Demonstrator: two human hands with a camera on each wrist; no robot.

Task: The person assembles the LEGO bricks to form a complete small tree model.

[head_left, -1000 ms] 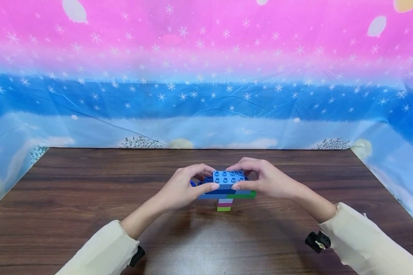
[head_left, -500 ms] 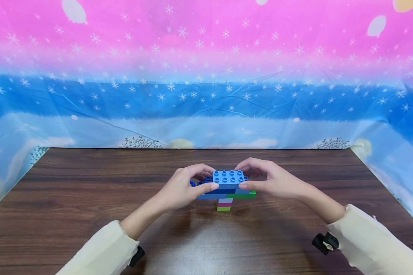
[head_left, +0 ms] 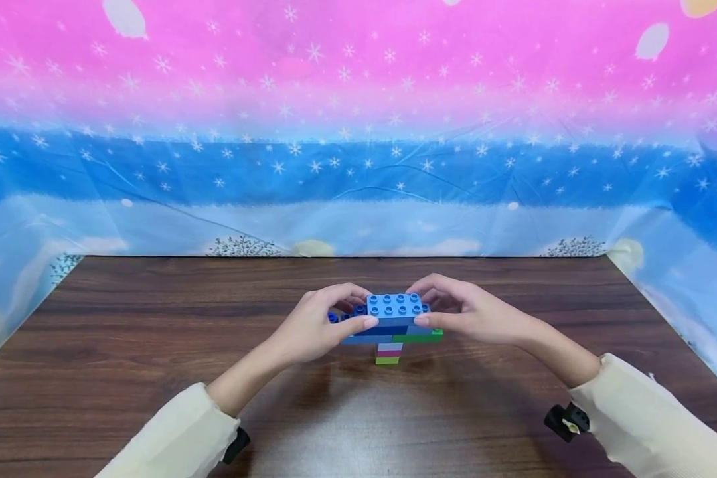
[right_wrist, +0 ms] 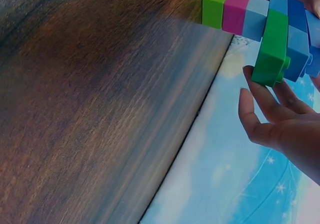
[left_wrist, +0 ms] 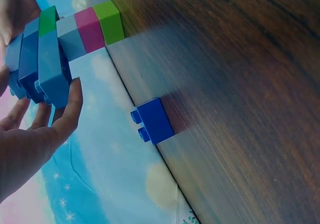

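A tower of plastic building bricks point(head_left: 388, 338) stands upright on the table. Its narrow column has a lime brick point(right_wrist: 215, 9), a pink brick point(right_wrist: 235, 12) and a pale blue brick point(right_wrist: 254, 18). A green brick point(right_wrist: 272, 47) and a light blue brick point(left_wrist: 54, 67) form a wider layer above, with a darker blue brick point(head_left: 391, 330) higher up. On top lies a light blue studded brick point(head_left: 396, 305). My left hand point(head_left: 319, 325) pinches its left end, thumb in front, fingers behind. My right hand point(head_left: 466, 309) holds its right end likewise; some fingertips are hidden.
A loose dark blue brick point(left_wrist: 157, 121) stands on the wooden table point(head_left: 155, 345), mostly hidden behind my left hand in the head view. A patterned cloth point(head_left: 358, 166) hangs along the table's far edge and sides.
My right hand has slid right along the top brick, from near its middle to its right end, uncovering more studs. The left hand and tower have stayed in place.
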